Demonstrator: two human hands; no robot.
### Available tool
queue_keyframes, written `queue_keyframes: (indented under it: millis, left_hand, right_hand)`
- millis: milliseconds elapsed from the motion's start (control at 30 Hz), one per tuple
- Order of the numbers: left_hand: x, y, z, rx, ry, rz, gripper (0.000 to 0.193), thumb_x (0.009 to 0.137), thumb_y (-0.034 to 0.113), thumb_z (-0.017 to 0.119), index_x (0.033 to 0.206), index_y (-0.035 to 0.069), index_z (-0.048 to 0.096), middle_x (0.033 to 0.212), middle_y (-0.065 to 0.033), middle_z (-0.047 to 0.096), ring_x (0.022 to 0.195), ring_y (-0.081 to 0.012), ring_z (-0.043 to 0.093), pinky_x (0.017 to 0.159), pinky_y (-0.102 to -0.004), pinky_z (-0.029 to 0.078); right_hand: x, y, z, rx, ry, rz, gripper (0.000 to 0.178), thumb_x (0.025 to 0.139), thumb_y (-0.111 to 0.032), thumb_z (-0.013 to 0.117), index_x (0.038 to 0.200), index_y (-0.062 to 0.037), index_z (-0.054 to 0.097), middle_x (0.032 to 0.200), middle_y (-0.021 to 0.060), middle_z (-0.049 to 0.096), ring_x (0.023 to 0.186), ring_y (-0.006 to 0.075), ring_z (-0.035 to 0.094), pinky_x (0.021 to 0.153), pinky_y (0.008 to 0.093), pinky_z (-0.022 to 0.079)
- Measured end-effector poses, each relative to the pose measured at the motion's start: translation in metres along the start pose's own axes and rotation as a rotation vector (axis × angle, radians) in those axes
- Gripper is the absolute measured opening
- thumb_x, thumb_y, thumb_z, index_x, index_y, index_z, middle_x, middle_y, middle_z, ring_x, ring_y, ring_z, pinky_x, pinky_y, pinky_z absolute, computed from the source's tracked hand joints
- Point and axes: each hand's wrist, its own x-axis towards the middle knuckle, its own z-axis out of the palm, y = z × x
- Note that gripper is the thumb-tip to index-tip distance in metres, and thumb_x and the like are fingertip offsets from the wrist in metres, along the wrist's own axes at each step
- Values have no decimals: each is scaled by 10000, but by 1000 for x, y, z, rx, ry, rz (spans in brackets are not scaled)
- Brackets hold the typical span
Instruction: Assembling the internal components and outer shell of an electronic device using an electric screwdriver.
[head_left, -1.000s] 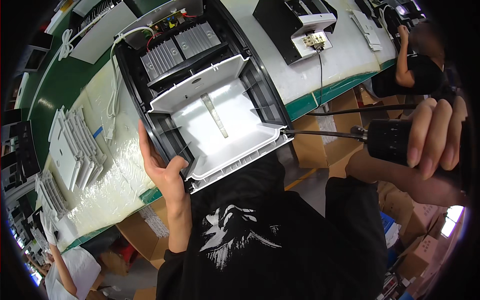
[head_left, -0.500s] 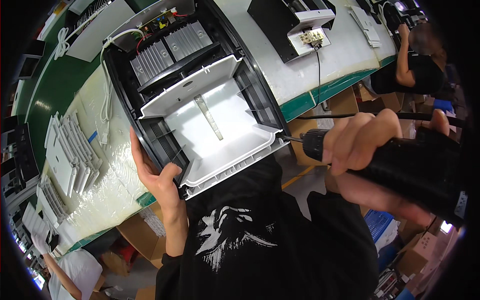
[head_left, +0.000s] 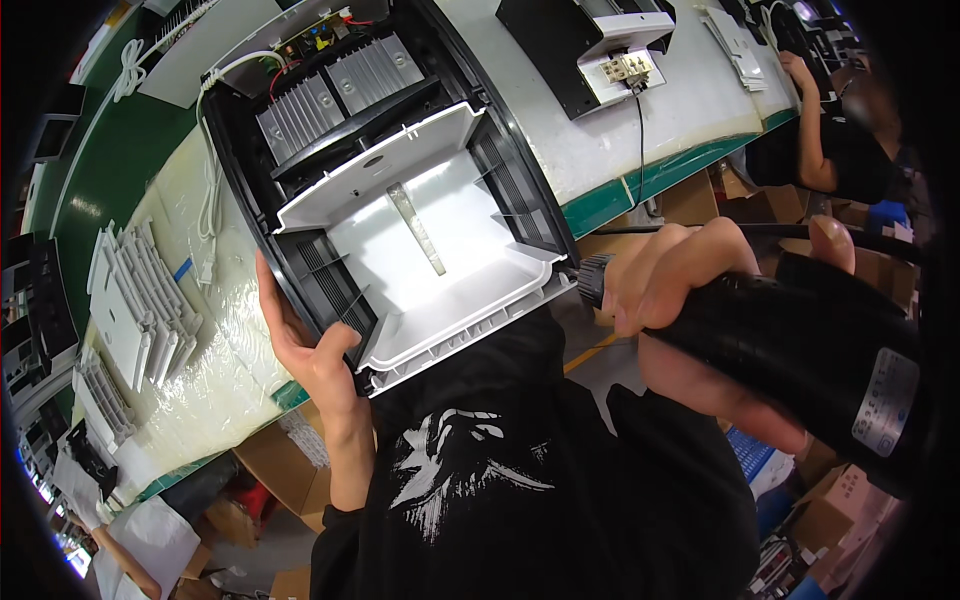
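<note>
Clutching a black driver point(head_left: 810, 325), the right hand point(head_left: 690, 275) sits near the lower-right corner of the casing point(head_left: 400, 165), upper centre, its length slanting up-left, its left edge gripped by the left hand point(head_left: 322, 358).

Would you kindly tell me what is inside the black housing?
In the black housing sit a white tray, with a pale strip inside, and two finned heatsinks. Whatever lies beneath the tray and heatsinks is covered.

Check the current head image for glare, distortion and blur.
Head view: bright glare on the clear plastic film; white tray nearly blown out inside. Head view: black corners, straight edges bowing near the border. Head view: black power tool shows no obvious motion blur.
</note>
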Motion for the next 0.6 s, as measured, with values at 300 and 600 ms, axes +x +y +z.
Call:
queue_keyframes:
  millis: [300,600]
  left_hand:
    - [-1,1,-1,-8,26,-32,946,531,-93,460,1464,-4,324,1254,-100,543,1037,-160,562,841,-221,458]
    - [-3,3,5,-65,55,-51,933,549,-109,455,1466,-2,317,1209,-88,562,1004,-144,569,851,-220,452]
  right_hand:
    - [3,10,49,-41,238,-84,821,813,-612,588,1343,-105,220,814,164,566,620,247,580,608,389,497]
    - [1,28,64,-84,466,-132,816,810,-722,512,1257,-56,360,743,146,571,576,244,589,540,385,507]
